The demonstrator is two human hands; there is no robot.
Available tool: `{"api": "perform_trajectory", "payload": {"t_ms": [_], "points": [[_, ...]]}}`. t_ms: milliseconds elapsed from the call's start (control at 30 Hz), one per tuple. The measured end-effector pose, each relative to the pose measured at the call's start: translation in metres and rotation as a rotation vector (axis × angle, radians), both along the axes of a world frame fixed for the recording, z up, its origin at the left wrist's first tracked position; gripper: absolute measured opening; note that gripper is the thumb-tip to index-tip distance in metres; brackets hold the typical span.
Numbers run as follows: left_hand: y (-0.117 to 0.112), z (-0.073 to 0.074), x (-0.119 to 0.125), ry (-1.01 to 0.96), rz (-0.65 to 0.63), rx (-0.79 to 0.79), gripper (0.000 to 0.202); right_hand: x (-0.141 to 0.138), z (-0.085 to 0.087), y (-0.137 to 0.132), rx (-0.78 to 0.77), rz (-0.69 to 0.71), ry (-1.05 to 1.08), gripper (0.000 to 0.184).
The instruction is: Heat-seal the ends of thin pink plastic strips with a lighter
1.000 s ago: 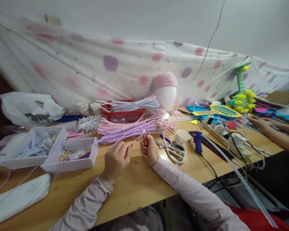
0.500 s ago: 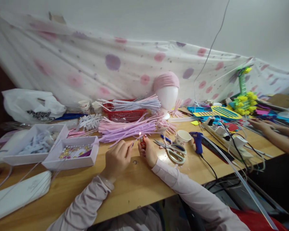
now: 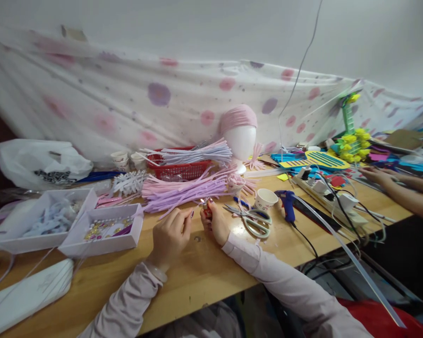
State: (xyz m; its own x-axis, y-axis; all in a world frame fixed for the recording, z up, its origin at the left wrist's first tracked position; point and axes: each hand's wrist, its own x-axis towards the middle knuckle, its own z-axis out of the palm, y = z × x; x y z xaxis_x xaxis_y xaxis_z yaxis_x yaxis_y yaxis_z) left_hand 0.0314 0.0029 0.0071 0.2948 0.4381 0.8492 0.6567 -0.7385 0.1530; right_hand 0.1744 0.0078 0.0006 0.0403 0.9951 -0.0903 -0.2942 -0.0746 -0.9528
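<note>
My right hand (image 3: 215, 222) is wrapped round a small red lighter (image 3: 207, 212), thumb at its top. A small bright spot shows at the lighter's metal tip; whether it is a flame I cannot tell. Just left of it, my left hand (image 3: 171, 234) is closed, thumb and forefinger pinched and pointing toward the lighter. Whatever lies in that pinch is too small to make out. Behind both hands lie bundles of pink and lilac fuzzy stems (image 3: 186, 192). Grey-handled scissors (image 3: 255, 223) rest open-bladed right of my right hand, beside a paper cup (image 3: 266, 199).
A blue glue gun (image 3: 286, 205) and a cabled power strip (image 3: 329, 197) stand to the right. At left are two white boxes (image 3: 102, 244) of trims and beads. A red basket (image 3: 178, 170) and foam head (image 3: 240, 141) stand behind. Another person's hands (image 3: 380, 178) are at far right.
The upright flame on the lighter has shrunk to a small bright spot. Both hands keep nearly the same places, and the view has shifted slightly to the right.
</note>
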Motion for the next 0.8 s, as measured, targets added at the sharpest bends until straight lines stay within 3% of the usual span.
{"api": "perform_trajectory", "payload": {"t_ms": [200,800], "points": [[0.0,-0.001,-0.001,-0.006,-0.003,-0.002,0.012,0.009,0.007,0.005,-0.021,-0.022,0.117,0.047],[-0.001,0.0,-0.001,-0.005,-0.039,0.012,0.012,0.032,0.025,0.013,0.02,-0.165,0.213,0.045]]}}
